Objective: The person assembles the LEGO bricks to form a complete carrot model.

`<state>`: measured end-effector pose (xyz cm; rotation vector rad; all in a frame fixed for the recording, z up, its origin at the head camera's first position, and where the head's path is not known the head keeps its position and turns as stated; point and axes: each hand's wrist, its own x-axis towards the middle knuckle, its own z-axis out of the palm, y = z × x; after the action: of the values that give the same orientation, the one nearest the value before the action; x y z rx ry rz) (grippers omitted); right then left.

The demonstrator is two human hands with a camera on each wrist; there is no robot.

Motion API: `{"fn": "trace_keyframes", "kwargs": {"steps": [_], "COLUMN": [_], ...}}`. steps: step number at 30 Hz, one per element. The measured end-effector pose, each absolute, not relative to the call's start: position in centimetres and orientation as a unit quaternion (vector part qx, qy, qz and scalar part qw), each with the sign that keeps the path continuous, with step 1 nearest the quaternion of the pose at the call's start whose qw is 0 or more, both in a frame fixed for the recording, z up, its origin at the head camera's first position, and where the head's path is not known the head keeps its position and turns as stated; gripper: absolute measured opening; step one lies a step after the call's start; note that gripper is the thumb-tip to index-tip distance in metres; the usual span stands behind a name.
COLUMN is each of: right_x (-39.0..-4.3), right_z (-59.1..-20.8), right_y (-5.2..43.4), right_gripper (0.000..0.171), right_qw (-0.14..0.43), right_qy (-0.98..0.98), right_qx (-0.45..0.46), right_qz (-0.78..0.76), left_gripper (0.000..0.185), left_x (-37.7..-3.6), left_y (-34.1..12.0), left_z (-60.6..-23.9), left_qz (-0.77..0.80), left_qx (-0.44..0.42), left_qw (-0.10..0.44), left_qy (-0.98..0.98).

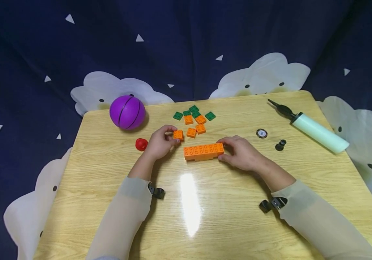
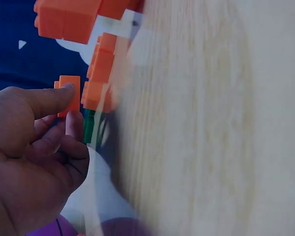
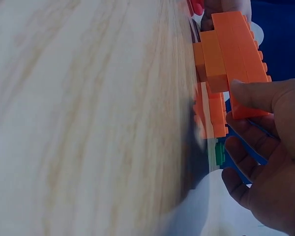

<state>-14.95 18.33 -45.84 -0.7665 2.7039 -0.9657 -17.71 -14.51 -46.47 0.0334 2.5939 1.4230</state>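
I sit at a small wooden table (image 1: 101,216) in what looks like a home play corner. Behind it, across the top of the frame, hangs a dark blue cloth (image 1: 205,32) printed with white clouds and triangles. Toy bricks (image 1: 195,121) lie at the centre, a purple ball (image 1: 127,112) at upper left, a hand pump (image 1: 312,130) at upper right.
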Motion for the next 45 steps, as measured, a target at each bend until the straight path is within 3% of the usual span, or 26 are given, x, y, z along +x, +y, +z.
{"fn": "trace_keyframes", "kwargs": {"steps": [11,28,45], "right_x": [-15.4,-15.6,-15.6], "right_z": [-45.9,-45.8,-45.8], "right_y": [18.2,18.2,18.1], "right_gripper": [0.048,0.049,0.049], "right_qw": [0.082,0.082,0.083], "right_qy": [0.907,0.909,0.908], "right_qx": [-0.250,-0.245,-0.246], "right_qz": [-0.328,-0.326,-0.329], "left_gripper": [0.037,0.039,0.035], "left_x": [-15.7,-13.7,-13.1], "left_y": [-14.5,-13.0,-11.5], "left_z": [-45.1,-43.6,-44.6], "left_qz": [0.502,0.495,0.499], "left_qx": [0.038,0.116,0.149], "left_qw": [0.083,0.028,0.039], "left_qy": [0.860,0.861,0.853]}}
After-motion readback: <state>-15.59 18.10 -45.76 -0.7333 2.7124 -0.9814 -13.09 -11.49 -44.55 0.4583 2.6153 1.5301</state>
